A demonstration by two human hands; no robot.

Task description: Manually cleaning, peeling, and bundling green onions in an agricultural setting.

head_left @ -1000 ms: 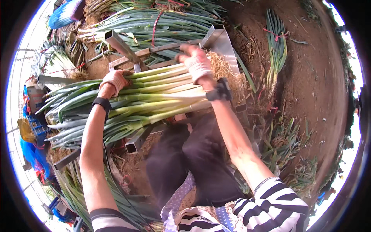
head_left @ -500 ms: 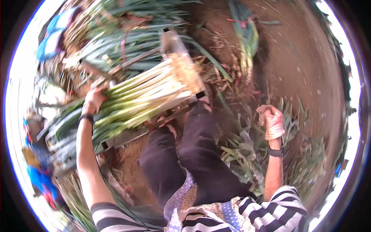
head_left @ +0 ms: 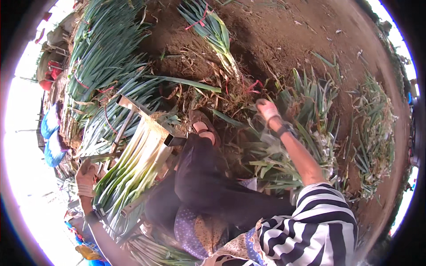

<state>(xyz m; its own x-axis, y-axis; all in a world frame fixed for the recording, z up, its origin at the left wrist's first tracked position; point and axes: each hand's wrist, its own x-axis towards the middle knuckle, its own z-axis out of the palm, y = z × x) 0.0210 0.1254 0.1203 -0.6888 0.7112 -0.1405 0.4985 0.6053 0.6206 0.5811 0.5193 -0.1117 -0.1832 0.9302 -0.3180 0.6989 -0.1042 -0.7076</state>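
Green-and-white leeks on a metal rack, left.
My left hand bends loosely beside them; my right hand curls near pink string; whether either grips anything, I cannot tell.

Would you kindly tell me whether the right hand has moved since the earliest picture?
Yes: judged against the metal rack, the right hand has moved away from the leeks there, out to the right, near the red strip.
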